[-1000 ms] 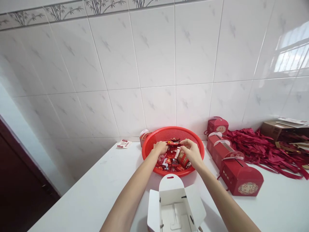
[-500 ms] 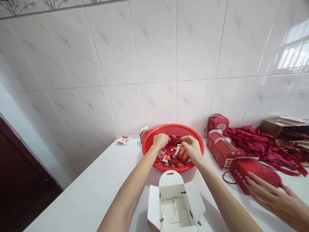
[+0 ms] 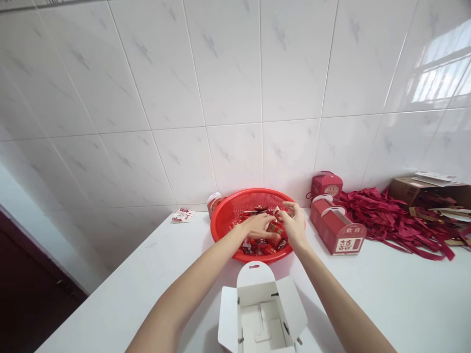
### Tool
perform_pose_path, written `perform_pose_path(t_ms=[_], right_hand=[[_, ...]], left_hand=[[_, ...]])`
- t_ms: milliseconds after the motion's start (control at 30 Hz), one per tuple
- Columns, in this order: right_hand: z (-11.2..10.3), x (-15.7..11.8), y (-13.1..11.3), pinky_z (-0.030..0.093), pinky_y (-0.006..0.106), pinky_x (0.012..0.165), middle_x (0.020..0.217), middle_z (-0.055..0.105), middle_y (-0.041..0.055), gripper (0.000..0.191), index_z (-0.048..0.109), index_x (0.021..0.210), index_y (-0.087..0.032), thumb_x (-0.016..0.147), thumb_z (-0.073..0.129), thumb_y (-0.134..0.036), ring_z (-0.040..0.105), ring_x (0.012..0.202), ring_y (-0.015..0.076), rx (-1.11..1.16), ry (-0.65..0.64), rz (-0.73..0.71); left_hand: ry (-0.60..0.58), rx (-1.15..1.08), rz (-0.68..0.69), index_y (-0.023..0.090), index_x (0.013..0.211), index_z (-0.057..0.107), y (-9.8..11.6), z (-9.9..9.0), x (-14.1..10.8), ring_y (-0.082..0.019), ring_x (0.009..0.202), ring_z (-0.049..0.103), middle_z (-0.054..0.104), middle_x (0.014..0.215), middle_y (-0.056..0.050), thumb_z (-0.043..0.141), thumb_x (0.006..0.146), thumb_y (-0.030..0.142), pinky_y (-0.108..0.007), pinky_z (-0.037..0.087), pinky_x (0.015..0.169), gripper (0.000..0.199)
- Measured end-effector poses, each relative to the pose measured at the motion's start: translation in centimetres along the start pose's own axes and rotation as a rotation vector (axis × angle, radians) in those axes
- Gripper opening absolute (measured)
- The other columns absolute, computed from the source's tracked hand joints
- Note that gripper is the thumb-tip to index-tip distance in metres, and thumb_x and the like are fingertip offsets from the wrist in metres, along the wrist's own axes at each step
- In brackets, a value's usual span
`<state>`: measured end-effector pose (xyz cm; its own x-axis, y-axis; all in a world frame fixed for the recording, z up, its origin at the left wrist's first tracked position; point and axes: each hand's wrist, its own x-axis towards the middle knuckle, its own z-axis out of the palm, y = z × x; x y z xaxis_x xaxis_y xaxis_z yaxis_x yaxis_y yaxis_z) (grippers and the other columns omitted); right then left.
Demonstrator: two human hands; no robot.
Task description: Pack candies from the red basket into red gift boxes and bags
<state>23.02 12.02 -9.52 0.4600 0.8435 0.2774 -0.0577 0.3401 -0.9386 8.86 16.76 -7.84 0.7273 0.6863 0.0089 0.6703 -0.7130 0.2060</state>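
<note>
A red plastic basket (image 3: 220,220) holds many small wrapped candies (image 3: 257,246), mostly red. Over the candies, my left hand (image 3: 257,227) reaches rightward with its fingers apart, close to a larger red packet (image 3: 275,229). My right hand (image 3: 294,228) is at the basket's right side, thumb and fingers pinching what looks like a small wrapped candy (image 3: 276,211). In front of the basket stands an open white-lined paper box (image 3: 257,314), its flaps spread and no candy visible inside.
Closed red gift boxes (image 3: 340,230) stand right of the basket, beside a heap of dark red ribbons (image 3: 386,218) and a cardboard box (image 3: 408,191). A printed card (image 3: 183,215) lies at the back left. A tiled wall (image 3: 235,98) backs the white table (image 3: 162,274).
My left hand has moved right across the basket, towards my right hand. The other person's hand and the red box it held at the right have gone out of view.
</note>
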Motion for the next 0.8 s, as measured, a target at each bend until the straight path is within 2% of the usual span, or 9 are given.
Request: perform_pose_path(t_ms=[67,100,167,267,400,533,667,800], right_hand=[[0.0,0.0,-0.2,0.052,0.034,0.069,0.105,0.068,0.0056,0.029,0.061,0.093,-0.023,0.065,0.060,-0.031,0.063,0.079,0.0207,0.004,0.014,-0.009],[0.0,0.0,-0.3,0.052,0.035,0.069,0.104,0.068,0.0059,0.029,0.060,0.093,-0.023,0.065,0.061,-0.031,0.063,0.080,0.0213,0.006,0.016,-0.008],[0.0,0.0,-0.4,0.051,0.035,0.068,0.104,0.068,0.0062,0.031,0.059,0.093,-0.023,0.064,0.061,-0.033,0.063,0.081,0.0223,0.009,0.013,0.001],[-0.1,0.1,-0.6,0.050,0.035,0.068,0.106,0.067,0.0068,0.031,0.059,0.094,-0.023,0.064,0.060,-0.033,0.063,0.081,0.0228,-0.005,0.004,0.003],[0.0,0.0,-0.8,0.051,0.035,0.071,0.107,0.067,0.0074,0.031,0.058,0.094,-0.023,0.065,0.060,-0.034,0.064,0.085,0.0230,-0.024,-0.007,-0.011],[0.0,-0.1,-0.9,0.052,0.035,0.075,0.108,0.067,0.0086,0.030,0.058,0.095,-0.023,0.069,0.061,-0.037,0.064,0.094,0.0245,-0.035,-0.006,0.015],[0.2,0.2,-0.8,0.052,0.037,0.085,0.108,0.068,0.0082,0.029,0.058,0.094,-0.024,0.075,0.062,-0.044,0.064,0.105,0.0257,-0.011,0.001,0.079],[0.4,0.2,-0.9,0.057,0.037,0.078,0.098,0.071,0.0062,0.040,0.057,0.105,-0.024,0.075,0.068,-0.049,0.070,0.094,0.0261,0.127,-0.072,0.211]], left_hand=[[-0.073,0.045,0.023,0.021,0.140,0.048,0.5,0.6,0.3,-0.034,0.119,0.059,0.059,0.132,-0.014,0.076,0.073,0.054,-0.040,0.048,0.095,0.079],[-0.084,0.068,0.023,0.020,0.139,0.049,0.6,0.8,0.4,-0.035,0.118,0.059,0.059,0.131,-0.015,0.078,0.071,0.051,-0.039,0.048,0.094,0.080],[-0.086,0.091,0.008,0.017,0.128,0.057,0.5,0.9,0.6,-0.034,0.110,0.063,0.063,0.123,-0.015,0.080,0.071,0.045,-0.037,0.049,0.088,0.067],[-0.051,0.051,-0.009,0.017,0.101,0.064,-0.1,0.5,0.7,-0.028,0.091,0.066,0.069,0.103,-0.009,0.079,0.072,0.040,-0.032,0.048,0.073,0.040],[0.139,-0.011,-0.057,0.019,0.084,0.059,-0.9,-0.3,0.4,-0.021,0.077,0.063,0.067,0.085,-0.003,0.078,0.073,0.034,-0.027,0.040,0.062,0.027],[0.400,-0.024,-0.069,0.020,0.076,0.049,-1.2,-0.6,0.2,-0.017,0.070,0.056,0.059,0.077,0.000,0.067,0.084,0.037,-0.025,0.037,0.059,0.026],[0.692,-0.023,0.018,0.021,0.078,0.047,-1.3,-0.6,0.3,-0.015,0.072,0.056,0.056,0.089,-0.002,0.060,0.089,0.025,-0.025,0.043,0.062,0.018],[0.809,-0.015,0.156,0.020,0.081,0.049,-1.4,-0.3,0.3,-0.014,0.084,0.061,0.057,0.112,-0.007,0.054,0.085,0.008,-0.025,0.051,0.070,0.013]])
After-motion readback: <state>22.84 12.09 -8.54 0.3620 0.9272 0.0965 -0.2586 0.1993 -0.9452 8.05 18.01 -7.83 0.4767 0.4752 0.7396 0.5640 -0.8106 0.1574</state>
